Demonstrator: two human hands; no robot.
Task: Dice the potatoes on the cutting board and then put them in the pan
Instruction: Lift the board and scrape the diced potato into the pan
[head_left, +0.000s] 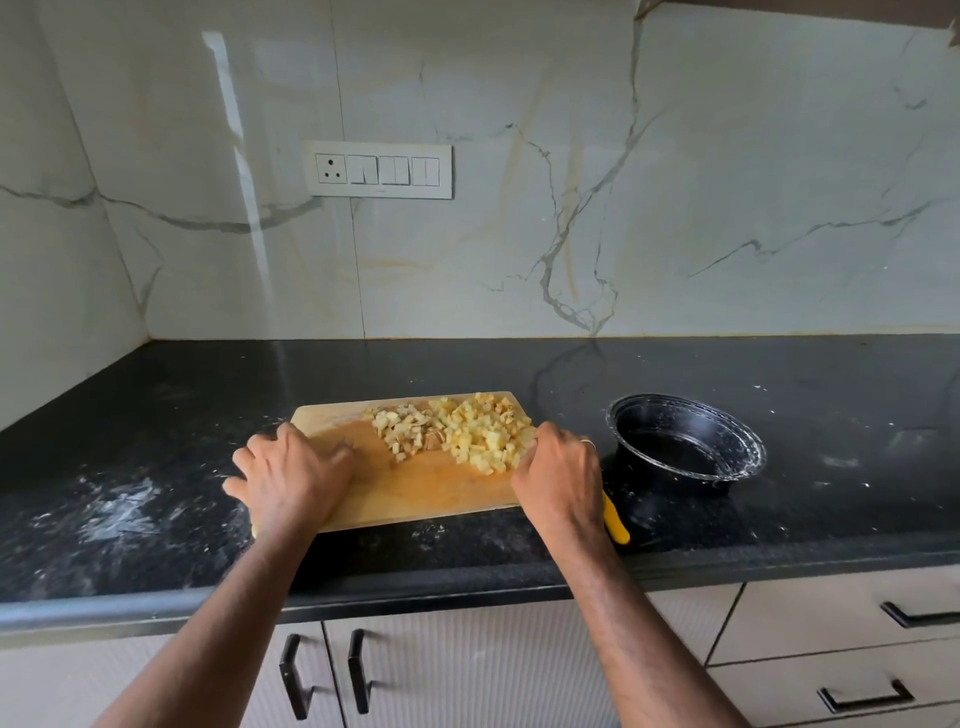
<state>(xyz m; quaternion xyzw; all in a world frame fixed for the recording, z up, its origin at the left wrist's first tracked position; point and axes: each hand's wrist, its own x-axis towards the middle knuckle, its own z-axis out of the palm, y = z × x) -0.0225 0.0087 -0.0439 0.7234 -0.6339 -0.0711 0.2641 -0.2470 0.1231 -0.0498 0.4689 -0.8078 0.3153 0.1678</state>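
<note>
Marble-look wall (675, 182) fills the upper half, with a white switch plate (378, 169) on it left of centre. Below that a black speckled counter (311, 369) runs edge to edge, dusted with white smears on the near left. Pale cabinets (467, 670) with dark handles sit under the counter edge. Wooden cutting board (415, 483) lies flat mid-counter, slightly angled. Black pan (685, 441) stands just right of the board, close but not touching as far as visible, inside looks dark with nothing in it, white flecks on rim. Diced potatoes (467, 434) are heaped on the far right part of the board, none in the pan. Left hand (291, 475) is at the board's left end, fingers curled over the edge, gripping it. Right hand (558, 470) is at the board's right end beside the potato heap, fingers wrapped down over the edge, ring visible; looks clamped on the board too. Hands are well apart, one at each end. Yellow handle (615, 522) pokes out under the right wrist on the counter between board and pan; blade hidden, can't tell what tool.
</note>
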